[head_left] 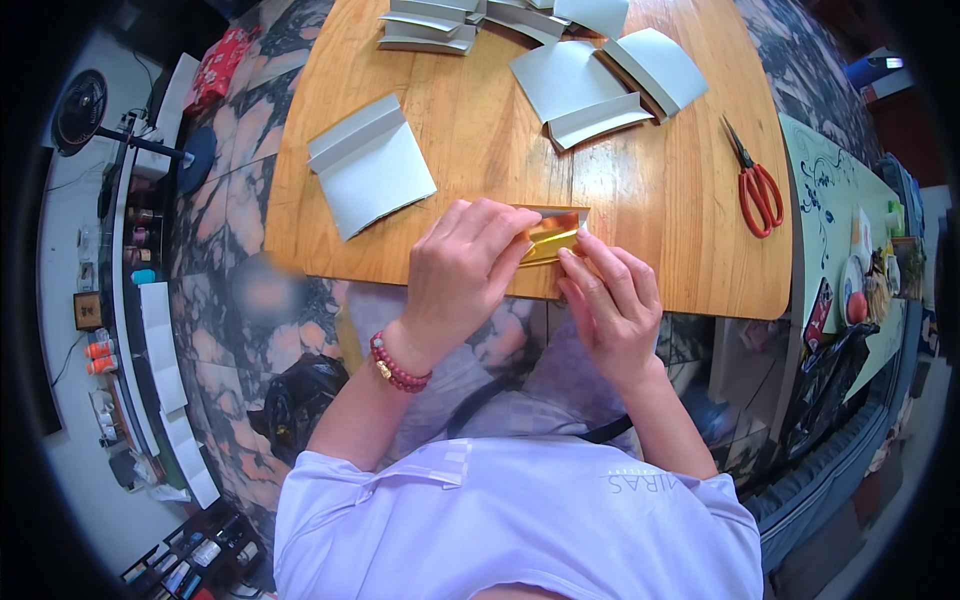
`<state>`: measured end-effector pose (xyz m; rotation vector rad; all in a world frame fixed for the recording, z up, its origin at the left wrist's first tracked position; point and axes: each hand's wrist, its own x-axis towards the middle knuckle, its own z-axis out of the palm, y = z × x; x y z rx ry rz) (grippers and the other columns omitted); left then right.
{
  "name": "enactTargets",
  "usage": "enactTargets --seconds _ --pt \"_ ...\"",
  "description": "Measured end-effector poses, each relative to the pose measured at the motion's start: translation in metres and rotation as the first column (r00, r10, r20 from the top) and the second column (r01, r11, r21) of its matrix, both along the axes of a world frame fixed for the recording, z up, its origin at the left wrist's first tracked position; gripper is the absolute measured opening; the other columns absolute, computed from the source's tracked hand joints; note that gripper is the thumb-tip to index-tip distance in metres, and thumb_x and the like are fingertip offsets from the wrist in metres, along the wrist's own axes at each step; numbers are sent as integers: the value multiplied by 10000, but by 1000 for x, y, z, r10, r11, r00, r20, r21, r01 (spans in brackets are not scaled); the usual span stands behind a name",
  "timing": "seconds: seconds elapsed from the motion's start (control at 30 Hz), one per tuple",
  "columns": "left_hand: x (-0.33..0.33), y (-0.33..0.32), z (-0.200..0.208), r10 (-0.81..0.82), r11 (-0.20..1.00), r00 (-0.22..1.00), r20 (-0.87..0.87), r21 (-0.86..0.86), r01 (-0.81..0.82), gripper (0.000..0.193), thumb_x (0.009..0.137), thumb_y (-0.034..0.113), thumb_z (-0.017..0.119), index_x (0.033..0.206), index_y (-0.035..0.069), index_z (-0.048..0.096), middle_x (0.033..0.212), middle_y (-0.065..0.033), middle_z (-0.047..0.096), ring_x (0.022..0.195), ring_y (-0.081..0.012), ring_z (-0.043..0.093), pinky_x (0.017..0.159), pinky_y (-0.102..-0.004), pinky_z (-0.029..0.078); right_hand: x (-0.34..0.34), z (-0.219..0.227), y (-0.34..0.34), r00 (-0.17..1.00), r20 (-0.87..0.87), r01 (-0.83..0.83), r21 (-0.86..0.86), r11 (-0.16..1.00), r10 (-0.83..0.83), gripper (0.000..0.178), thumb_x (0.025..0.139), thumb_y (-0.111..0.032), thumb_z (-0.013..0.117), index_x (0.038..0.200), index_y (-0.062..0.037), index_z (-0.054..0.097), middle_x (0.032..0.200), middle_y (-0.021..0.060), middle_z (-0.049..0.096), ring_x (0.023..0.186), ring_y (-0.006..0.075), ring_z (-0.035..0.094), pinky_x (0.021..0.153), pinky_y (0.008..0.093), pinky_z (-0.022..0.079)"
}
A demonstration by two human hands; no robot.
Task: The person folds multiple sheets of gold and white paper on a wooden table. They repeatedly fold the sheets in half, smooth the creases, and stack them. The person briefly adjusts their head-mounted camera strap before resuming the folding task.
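Observation:
Near the front edge of the wooden table (480, 170), both of my hands pinch a folded piece of shiny gold card (552, 243) with a pale edge. My left hand (458, 255) grips its left end, with a red bead bracelet round that wrist. At the other end, the thumb and fingers of my right hand (612, 295) are closed on the card. My fingers cover parts of both ends. A white sheet with a creased flap (375, 170) lies to the left of my hands. Beyond them rest more creased white sheets (565, 80), partly overlapping.
Red-handled scissors (758, 195) lie at the table's right, blades pointing away. Further white folded pieces (430, 25) are heaped at the far edge. A pale patterned table (820, 160) with assorted items stands on the right. A black plastic bag (300, 400) sits on the floor at left.

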<state>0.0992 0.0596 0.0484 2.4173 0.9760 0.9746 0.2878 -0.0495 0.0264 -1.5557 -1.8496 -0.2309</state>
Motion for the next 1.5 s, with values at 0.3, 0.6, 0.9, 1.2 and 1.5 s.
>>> enactTargets --seconds 0.3,0.6,0.9,1.2,1.5 --pt "-1 0 -6 -24 997 999 -34 71 26 269 910 81 836 1174 131 823 1071 -35 718 956 -253 698 783 -381 593 -1 -3 -4 999 33 -16 -17 1000 16 355 946 -178 818 1283 -67 794 1343 95 753 1139 246 719 928 373 534" --pt "-1 -6 -7 -8 991 992 -130 134 25 315 946 169 821 1258 135 807 1165 -37 718 1071 -250 687 924 -417 573 -1 -2 -2 997 64 33 -51 998 -30 411 970 -197 803 1357 -60 776 1426 102 717 1150 243 701 938 369 515" --pt "-14 -55 -25 -20 975 952 -304 206 86 573 1007 361 761 1538 178 647 1572 -55 618 1495 -239 559 1285 -531 396 -2 -3 0 998 52 32 -67 997 -29 375 963 -172 798 1316 -45 789 1402 115 725 1158 267 699 947 385 522" --pt "-14 -56 -37 -31 984 956 -292 160 81 620 982 342 786 1559 195 612 1620 -58 558 1541 -247 502 1303 -534 361 8 29 46 957 -288 9 -61 998 -26 395 945 4 779 1336 -42 746 1255 172 693 1066 329 688 809 402 585" --pt "-12 -52 -39 -23 983 967 -254 169 68 632 935 335 837 1519 194 640 1610 -54 566 1545 -232 491 1324 -539 341 2 20 71 879 -470 -204 -220 954 80 146 917 -1 797 1052 -54 820 909 87 678 886 271 634 771 393 520"
